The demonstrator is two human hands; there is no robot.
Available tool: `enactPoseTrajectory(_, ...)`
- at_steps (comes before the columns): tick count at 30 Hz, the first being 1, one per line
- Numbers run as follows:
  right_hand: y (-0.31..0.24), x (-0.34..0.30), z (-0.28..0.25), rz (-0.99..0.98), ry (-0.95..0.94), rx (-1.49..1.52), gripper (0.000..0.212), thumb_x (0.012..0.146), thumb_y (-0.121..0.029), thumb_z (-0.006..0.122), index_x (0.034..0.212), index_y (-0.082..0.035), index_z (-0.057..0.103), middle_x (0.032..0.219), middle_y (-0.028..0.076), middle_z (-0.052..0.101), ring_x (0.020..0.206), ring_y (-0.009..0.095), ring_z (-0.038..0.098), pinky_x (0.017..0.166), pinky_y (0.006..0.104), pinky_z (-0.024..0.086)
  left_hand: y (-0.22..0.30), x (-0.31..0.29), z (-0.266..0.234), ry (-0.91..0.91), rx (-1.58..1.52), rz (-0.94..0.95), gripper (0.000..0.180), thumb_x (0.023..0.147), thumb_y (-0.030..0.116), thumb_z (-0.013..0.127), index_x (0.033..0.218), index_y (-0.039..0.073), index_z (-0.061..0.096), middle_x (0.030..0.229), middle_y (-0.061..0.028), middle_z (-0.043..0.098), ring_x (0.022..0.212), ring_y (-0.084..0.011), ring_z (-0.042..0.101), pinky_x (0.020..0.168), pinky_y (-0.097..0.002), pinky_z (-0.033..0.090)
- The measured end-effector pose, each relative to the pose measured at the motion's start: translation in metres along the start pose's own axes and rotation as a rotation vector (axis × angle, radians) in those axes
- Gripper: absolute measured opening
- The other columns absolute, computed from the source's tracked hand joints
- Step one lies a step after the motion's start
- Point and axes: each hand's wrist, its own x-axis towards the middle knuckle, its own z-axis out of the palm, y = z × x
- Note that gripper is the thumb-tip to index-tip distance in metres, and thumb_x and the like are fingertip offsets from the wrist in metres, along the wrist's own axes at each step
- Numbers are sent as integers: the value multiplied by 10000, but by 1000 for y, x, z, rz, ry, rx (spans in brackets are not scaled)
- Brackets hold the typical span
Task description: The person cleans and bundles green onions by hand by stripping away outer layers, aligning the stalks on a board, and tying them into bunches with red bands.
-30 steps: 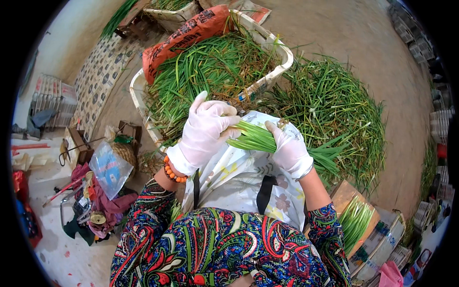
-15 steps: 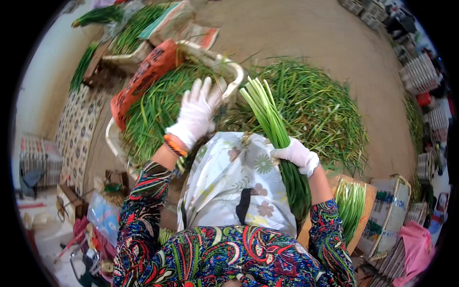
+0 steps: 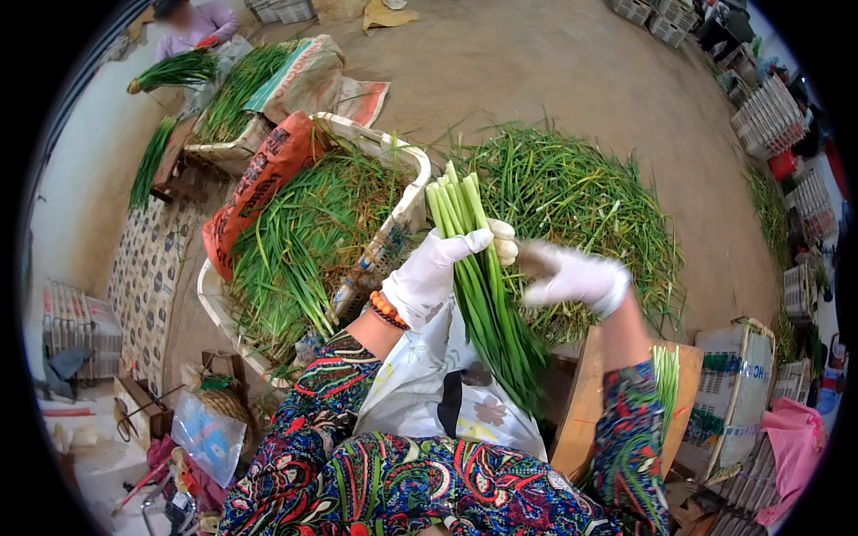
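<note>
A bunch of garlic chives (image 3: 487, 277) leans over my lap, pale cut ends up and dark green leaves hanging down toward the lower right. My left hand (image 3: 438, 268), in a white glove, wraps round its upper stalks, with fingertips showing on the right side. Just right of the bunch is my right hand (image 3: 576, 279), also gloved. Motion smears its fingers, and a brownish blur lies at their tips. Beneath the bunch a white flowered apron (image 3: 487, 415) covers my lap.
Ahead lies a big heap of loose green leaves (image 3: 572, 223). At left a white basket (image 3: 420, 165) holds more chives, an orange sack (image 3: 259, 192) over its edge. A wooden board (image 3: 572, 402) with a chive bunch (image 3: 666, 384) is at my right. A person (image 3: 192, 31) works far left.
My left hand has moved from above the basket to the right and now grips the bunch. My right hand has let go of it and shifted slightly up and right.
</note>
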Motion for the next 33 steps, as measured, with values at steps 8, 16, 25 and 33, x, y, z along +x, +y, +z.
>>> enactPoseTrajectory(8,-115,82,-3,-256,222,-1159,305,891,-305,436,1050,-73,553,1032,165,578,877,352,574,813,383,463,-13,-7,-7,-7,80,-20,489,803,205,598,1196,-34,433,944,-101,591,848,-172,578,707,-267,478)
enactPoseTrajectory(16,-56,36,54,-362,720,-597,916,652,-435,688,1318,21,254,1151,240,459,1043,358,476,903,407,366,-3,-26,-4,239,-69,205,360,907,251,464,1222,76,456,967,-53,588,898,-172,561,825,-347,446)
enactPoseTrajectory(25,23,-23,98,76,933,-789,629,720,-91,511,1308,-21,300,773,179,593,653,334,596,540,412,469,25,-17,19,-78,-702,112,346,908,198,474,1244,117,461,922,2,591,865,-124,559,1002,-421,323)
enactPoseTrajectory(33,-33,-205,159,701,1380,-974,528,722,-29,589,1224,-124,456,979,134,618,810,294,623,666,367,506,4,66,22,-19,-202,267,317,921,121,424,1225,35,453,1093,-59,568,953,-156,549,946,-325,414)
